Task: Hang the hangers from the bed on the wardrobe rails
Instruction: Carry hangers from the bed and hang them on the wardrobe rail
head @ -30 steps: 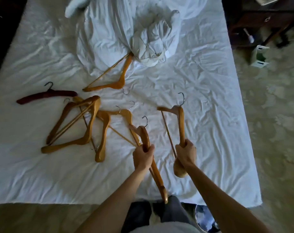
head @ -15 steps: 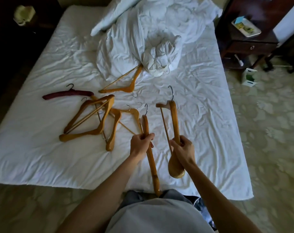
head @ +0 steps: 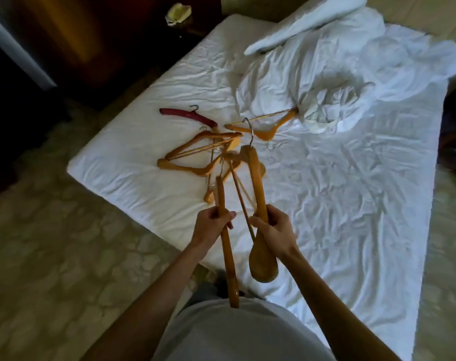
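Left hand (head: 213,225) grips one wooden hanger (head: 225,246), right hand (head: 273,231) another (head: 258,183); next I carry them to the wardrobe rails.

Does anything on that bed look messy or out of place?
Yes. Several wooden hangers lie criss-crossed in a tangled heap on the white sheet, a dark red hanger beside them. Another wooden hanger has one end tucked under the bunched-up white duvet.
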A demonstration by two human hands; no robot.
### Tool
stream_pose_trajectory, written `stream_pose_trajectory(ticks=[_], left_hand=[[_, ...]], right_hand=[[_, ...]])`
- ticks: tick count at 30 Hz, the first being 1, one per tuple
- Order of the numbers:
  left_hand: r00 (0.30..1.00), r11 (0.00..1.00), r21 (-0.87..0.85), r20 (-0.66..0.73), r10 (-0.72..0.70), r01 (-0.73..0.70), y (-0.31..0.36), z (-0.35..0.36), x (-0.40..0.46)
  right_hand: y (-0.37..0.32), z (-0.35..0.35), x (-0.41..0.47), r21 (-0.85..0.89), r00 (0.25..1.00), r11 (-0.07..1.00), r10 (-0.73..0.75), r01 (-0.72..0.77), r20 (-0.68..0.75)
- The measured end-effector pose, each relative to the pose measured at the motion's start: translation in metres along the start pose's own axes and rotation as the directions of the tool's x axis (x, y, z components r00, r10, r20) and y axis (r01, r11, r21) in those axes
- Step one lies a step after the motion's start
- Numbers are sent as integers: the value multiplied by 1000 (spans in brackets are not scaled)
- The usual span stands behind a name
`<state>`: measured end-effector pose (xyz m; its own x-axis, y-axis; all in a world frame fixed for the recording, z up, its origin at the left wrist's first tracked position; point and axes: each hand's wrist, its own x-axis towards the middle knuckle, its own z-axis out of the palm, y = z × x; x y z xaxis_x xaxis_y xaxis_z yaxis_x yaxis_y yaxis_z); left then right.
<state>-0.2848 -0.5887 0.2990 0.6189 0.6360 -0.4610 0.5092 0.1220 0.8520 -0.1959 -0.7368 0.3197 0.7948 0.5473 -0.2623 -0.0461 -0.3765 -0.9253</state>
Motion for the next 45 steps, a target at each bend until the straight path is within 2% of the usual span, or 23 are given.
stream_pose_trajectory(ticks=[5,9,16,19,28,32,38,45], left_hand=[[977,994,-109,-213,-12,-12,-20,-46,-33],[931,985,-165,-364,-16,-48,-39,-100,-58],[824,944,-321,-554,-119,-79,-82,-216,-78],[776,944,-315,-619,-123,-101,-100,-279,-83],[689,912,-384,-701,-184,-147,-151,-462,-93],[649,916,-363,-740,-174,-169,-169,-524,-97],[623,908,-380,-757,-196,-176,-189,-614,-84],[588,887,-416,-775,-231,-199,-213,-745,-40]], right_hand=[[-14,48,-7,-66,975,993,-80,96,206],[-29,108,-14,-120,919,978,-115,172,378],[-68,243,-21,-165,828,957,-110,237,550],[-92,311,-24,-156,777,947,-130,282,616],[-166,503,-51,-108,676,937,-156,331,720],[-187,568,-62,-108,630,932,-145,345,763],[-216,656,-65,-113,556,918,-128,379,821],[-261,793,-42,-140,519,920,-78,367,851]])
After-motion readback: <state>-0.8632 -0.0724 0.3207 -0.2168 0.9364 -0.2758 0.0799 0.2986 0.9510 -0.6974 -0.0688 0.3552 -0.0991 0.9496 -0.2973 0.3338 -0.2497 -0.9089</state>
